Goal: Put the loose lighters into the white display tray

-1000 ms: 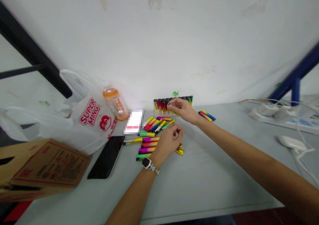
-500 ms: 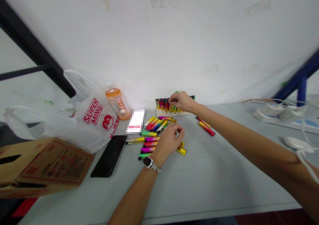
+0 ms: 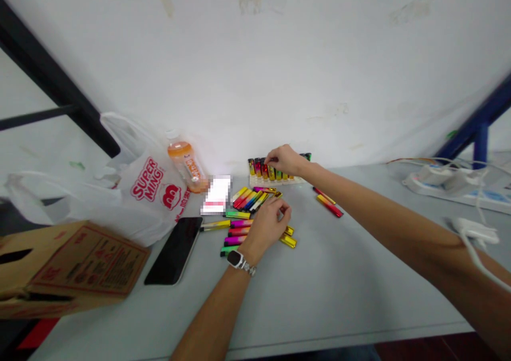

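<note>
Close to the wall, a row of colourful lighters (image 3: 264, 171) with black tops stands upright in a pale rack (image 3: 258, 181). My right hand (image 3: 284, 160) is over this row, its fingertips pinched at the top of one lighter and its back hiding part of the row. My left hand (image 3: 268, 223), with a watch (image 3: 235, 259) on the wrist, hovers low over loose shiny lighters (image 3: 236, 231) lying on the table. Its fingers are curled in towards the thumb; whether anything is between them cannot be seen. Several lighters (image 3: 245, 199) lie side by side behind it.
A red lighter (image 3: 329, 205) and another lie apart under my right forearm. Leftward are a black phone (image 3: 174, 251), a blurred white screen (image 3: 216, 195), an orange drink bottle (image 3: 187, 164), a plastic bag (image 3: 136, 196) and a cardboard box (image 3: 88, 260). A power strip (image 3: 451, 185) with cables is at right.
My right hand has shifted slightly left along the row of lighters. My left hand's fingers have curled a little more, staying over the loose lighters. The view has moved slightly.
</note>
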The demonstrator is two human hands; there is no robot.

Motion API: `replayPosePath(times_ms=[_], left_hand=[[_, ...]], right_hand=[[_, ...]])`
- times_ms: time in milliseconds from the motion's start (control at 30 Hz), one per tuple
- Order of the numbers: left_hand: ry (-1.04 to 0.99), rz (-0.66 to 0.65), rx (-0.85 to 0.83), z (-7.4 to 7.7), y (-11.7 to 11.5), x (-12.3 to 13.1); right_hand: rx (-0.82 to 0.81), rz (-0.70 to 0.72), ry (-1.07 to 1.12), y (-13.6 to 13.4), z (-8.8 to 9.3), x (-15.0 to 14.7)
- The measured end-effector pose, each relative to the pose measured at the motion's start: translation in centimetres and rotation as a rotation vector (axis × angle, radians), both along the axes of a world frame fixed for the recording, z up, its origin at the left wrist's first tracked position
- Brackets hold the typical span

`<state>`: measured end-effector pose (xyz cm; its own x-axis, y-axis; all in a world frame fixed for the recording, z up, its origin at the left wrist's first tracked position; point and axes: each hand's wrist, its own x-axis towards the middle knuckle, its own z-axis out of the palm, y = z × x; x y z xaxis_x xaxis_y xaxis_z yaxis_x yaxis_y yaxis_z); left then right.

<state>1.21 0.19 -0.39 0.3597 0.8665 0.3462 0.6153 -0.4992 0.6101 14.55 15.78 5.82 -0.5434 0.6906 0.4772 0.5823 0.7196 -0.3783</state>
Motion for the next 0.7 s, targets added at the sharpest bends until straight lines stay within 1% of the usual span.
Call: replayPosePath(times_ms=[200,333,367,433,533,633,700], left_hand=[[0.125,-0.021,0.031,-0.2,-0.4,0.4],[0.217,-0.006,0.04,-0.4,-0.7,0.6],[0.225,-0.004,0.039,-0.4,-0.7,0.7],[0.227,-0.009,0.038,-0.3,-0.7,0.8],[0.215,-0.013,0.038,-0.4,-0.7,0.8],[0.175,-0.011,0.049,-0.9,-0.5,0.9],[0.135,0.004,0.062,-1.4,-0.2,1.0]], right_hand=[[-0.018,0.039,0.02,-0.1,0.0,0.2],[-0.025,-0.01,-0.056,-0.4,-0.1,0.3],[0.001,-0.023,-0.085,-0.6,-0.3,0.3],[0.103,-0.033,-0.14,-1.2,-1.0,0.5],[0.261,-0.058,-0.189,-2.3,-2.6,0.8],[0.301,-0.132,-0.175,-3.4,-4.0,0.9],[0.319,-0.168,-0.121,-4.2,-4.2,0.9]])
